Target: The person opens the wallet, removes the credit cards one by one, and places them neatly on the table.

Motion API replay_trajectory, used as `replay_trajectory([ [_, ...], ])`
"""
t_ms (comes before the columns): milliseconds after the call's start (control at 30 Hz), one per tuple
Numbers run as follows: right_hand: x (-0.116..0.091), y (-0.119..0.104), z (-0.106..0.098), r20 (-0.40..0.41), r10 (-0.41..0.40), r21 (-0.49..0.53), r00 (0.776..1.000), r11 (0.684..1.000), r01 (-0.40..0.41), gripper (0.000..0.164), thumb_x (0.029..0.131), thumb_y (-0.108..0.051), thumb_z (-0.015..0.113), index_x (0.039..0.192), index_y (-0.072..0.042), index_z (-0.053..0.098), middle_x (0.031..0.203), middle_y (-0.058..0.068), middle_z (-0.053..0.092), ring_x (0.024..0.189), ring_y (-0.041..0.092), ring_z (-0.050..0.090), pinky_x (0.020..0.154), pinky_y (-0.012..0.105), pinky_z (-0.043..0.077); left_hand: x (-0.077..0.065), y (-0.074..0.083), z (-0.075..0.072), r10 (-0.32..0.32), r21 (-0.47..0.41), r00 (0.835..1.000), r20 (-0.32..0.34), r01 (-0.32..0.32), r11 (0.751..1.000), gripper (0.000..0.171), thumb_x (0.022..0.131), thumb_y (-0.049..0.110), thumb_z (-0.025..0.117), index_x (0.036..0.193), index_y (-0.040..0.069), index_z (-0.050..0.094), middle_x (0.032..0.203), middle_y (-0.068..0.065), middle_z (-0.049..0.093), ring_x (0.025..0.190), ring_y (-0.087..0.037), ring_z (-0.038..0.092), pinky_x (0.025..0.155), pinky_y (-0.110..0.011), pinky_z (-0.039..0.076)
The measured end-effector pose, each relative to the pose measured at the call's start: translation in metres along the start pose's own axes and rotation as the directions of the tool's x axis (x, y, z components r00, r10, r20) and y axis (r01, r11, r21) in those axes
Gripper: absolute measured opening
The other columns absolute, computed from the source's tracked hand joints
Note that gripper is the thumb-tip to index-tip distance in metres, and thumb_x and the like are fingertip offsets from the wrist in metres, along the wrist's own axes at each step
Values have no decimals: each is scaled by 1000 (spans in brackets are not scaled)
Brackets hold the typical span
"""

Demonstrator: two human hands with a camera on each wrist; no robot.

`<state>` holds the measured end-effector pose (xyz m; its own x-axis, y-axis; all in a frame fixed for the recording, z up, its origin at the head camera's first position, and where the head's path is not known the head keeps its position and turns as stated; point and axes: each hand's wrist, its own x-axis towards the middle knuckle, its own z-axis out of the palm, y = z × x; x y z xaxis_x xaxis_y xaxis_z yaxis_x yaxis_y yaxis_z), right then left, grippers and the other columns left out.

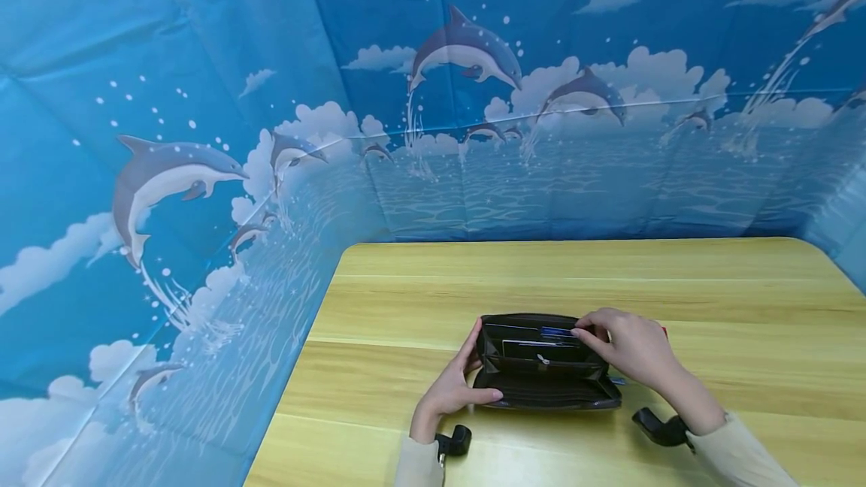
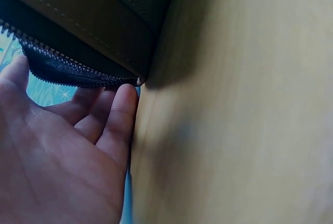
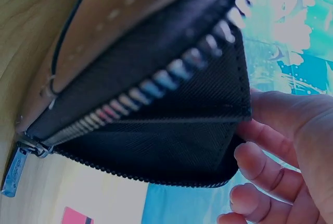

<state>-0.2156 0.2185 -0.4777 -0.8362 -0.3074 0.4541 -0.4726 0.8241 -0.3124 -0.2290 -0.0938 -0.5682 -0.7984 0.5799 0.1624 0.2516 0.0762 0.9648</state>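
A black long zip-around wallet [image 1: 541, 382] lies unzipped and spread wide on the table, its inner pockets facing up. My left hand [image 1: 449, 389] holds its left side, thumb along the front flap and fingers by the back; in the left wrist view those fingers touch the zipped edge. Inside the back half, a blue card [image 1: 555, 332] sticks up from a pocket. My right hand [image 1: 632, 344] reaches over the right end, thumb and forefinger pinching at that card's end. The right wrist view hides the card behind a black inner panel [image 3: 197, 99].
The wooden table [image 1: 379, 307] carries the wallet. A red item [image 3: 77, 217] lies beyond the right hand, mostly hidden in the head view. A zip pull [image 3: 14, 172] hangs at the wallet's right end. A dolphin-print sheet [image 1: 284, 194] surrounds the far and left sides.
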Motion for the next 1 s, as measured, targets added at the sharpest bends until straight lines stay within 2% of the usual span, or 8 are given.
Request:
replay_trajectory([
  [267,0,3,-3,-50,-17,-33,999,999,15,12,80,-26,77,89,-18,73,59,-19,39,45,-2,29,37,22,22,0,0,-1,2,-13,1000,-6,-2,1000,109,77,26,81,153,33,3,157,2,5,137,-19,26,107,-36,28],
  [467,0,2,-4,-53,-48,-73,997,996,44,17,74,-23,81,88,-18,72,60,-19,37,45,-1,27,37,22,21,1,1,-1,22,-2,1000,1,-22,1000,109,78,24,80,154,29,2,157,0,3,137,-21,24,107,-37,28],
  [633,1,1,-3,-36,-76,-127,996,989,71,22,70,-22,84,87,-16,71,60,-17,39,45,-1,28,37,22,21,-1,18,-1,32,-22,999,16,-31,999,109,78,20,80,154,18,2,157,-9,4,137,-28,23,107,-44,27],
  [733,3,1,-2,-37,-99,-148,994,985,93,24,68,-22,85,86,-16,70,61,-15,41,46,-2,31,37,21,22,-1,15,-2,32,-21,999,11,-32,999,109,78,22,80,154,21,3,157,-6,4,137,-26,24,107,-42,28],
  [867,4,0,-1,-41,-126,-163,991,980,117,26,66,-21,86,85,-15,69,60,-13,44,45,-2,33,36,20,22,0,3,-1,41,-5,999,0,-41,999,108,78,26,80,154,29,3,157,1,6,137,-20,26,107,-36,29],
  [1000,6,-2,-2,-11,-109,-170,994,980,105,27,67,-21,86,84,-15,67,60,-13,44,45,-1,32,36,21,23,-2,18,-2,38,-19,999,9,-38,999,108,78,21,80,154,20,3,157,-7,6,136,-25,27,107,-39,29],
])
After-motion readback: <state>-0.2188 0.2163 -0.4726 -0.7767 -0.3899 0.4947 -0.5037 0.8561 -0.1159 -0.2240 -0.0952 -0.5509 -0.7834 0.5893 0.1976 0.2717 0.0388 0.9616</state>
